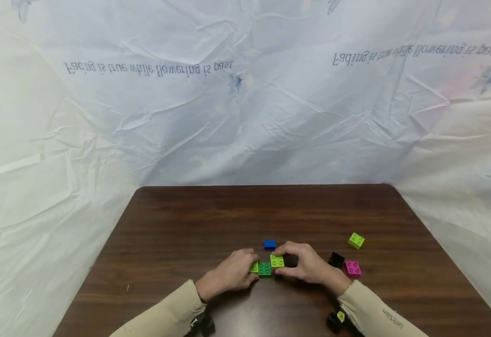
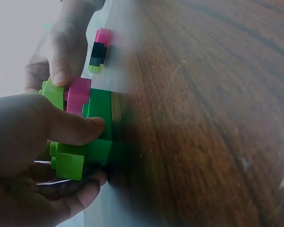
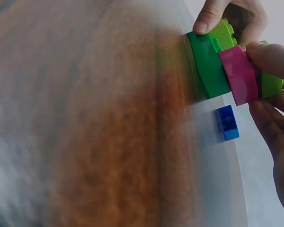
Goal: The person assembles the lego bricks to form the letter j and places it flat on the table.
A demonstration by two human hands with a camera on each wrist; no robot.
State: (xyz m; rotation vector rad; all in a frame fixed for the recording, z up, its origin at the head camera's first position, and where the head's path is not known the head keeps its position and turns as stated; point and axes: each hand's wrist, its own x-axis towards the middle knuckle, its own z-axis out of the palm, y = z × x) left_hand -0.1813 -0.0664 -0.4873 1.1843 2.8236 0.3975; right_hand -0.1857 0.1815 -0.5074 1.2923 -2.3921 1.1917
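Left hand (image 1: 230, 271): you're pinching the green building brick (image 1: 264, 269); a lime end brick (image 2: 70, 161) is sitting at its nine-o'clock end.
Right hand (image 1: 306, 263): you're pinching the four-stud lime brick (image 1: 276, 261) over the magenta brick (image 3: 238, 75), toward three o'clock.
Blue brick (image 1: 269, 244): lying at twelve o'clock.

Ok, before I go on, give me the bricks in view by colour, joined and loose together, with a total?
Lime bricks: 3
Pink bricks: 2
Green brick: 1, reading as one piece, though the hands cover part
Blue brick: 1
Black brick: 1
Total: 8
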